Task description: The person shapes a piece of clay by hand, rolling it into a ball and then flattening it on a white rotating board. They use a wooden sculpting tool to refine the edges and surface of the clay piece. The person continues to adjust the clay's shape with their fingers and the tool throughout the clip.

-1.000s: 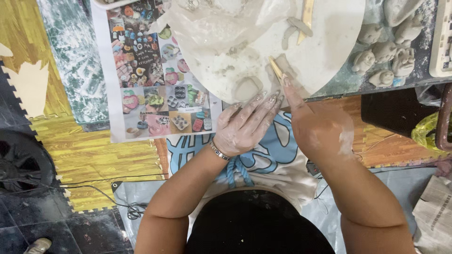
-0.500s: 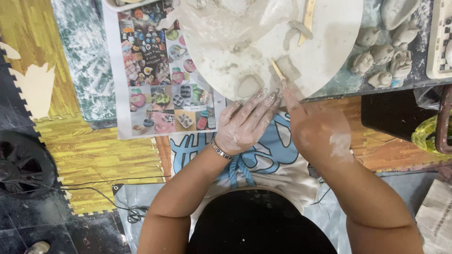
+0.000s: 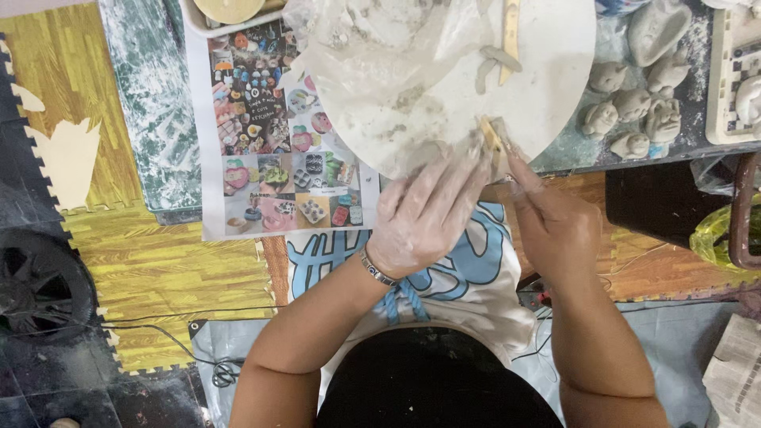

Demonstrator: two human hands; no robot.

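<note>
Since half a second ago both hands have shifted slightly right along the near edge of the round white board (image 3: 555,71), just above the frame's centre. Left hand (image 3: 424,214), clay-dusted, lies flat with fingers spread over a small grey clay piece (image 3: 468,154) on the board's lower rim. Right hand (image 3: 555,230) is closed around a thin wooden modelling tool (image 3: 491,136), its tip at that clay. Small clay figures (image 3: 634,111) sit at the upper right; a colourful printed sheet (image 3: 277,158) lies left of the board.

Looks like a pottery hobby workshop: small unfired grey clay figurines (image 3: 630,111) far right, clay-smeared round white work board (image 3: 555,71), foam puzzle-mat floor (image 3: 119,261).
</note>
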